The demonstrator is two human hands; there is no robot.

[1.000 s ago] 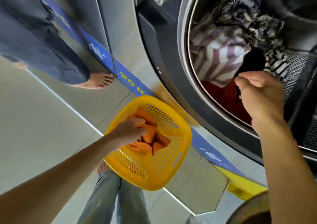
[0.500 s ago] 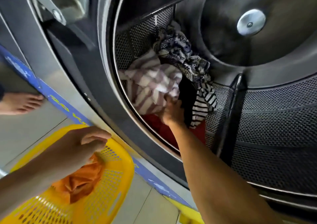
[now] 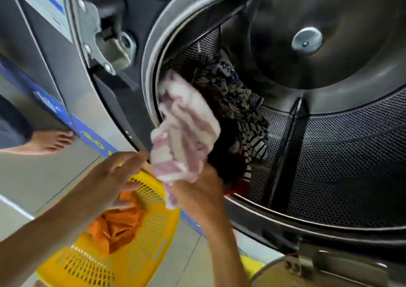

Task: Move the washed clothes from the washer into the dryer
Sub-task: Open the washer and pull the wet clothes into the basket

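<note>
That pink-and-white striped garment (image 3: pixel 184 133) looks soft and limp, a bit heavy with damp I'd guess, the sort of cloth that sags and trails wherever it isn't bunched. It won't slip or break, but a loose end could catch on the washer's door rim (image 3: pixel 153 71) on the way out. Best taken by a gathered handful near its middle, with a second hand under the hanging part.

The right hand (image 3: pixel 197 190) has its fingers curled round the lower bunch of the cloth, gripping it from below, at about 6 o'clock of the drum opening, just over the door lip. The garment rises from that fist in crumpled folds toward 10 o'clock, half out of the drum. The left hand (image 3: pixel 116 176) is spread, fingers loose and holding nothing, close beside the cloth at its 8 o'clock, seemingly ready to help.

The stripes are broad, dusty pink on off-white, blurred in the picture. Behind it in the perforated steel drum (image 3: pixel 329 155) lie a dark patterned piece (image 3: pixel 226 84) and a black-and-white striped piece (image 3: pixel 252 139), with something red (image 3: pixel 239 187) at the bottom. Below, at 7 o'clock, a yellow laundry basket (image 3: pixel 153 242) sits on the floor holding an orange garment (image 3: pixel 118 225).
</note>
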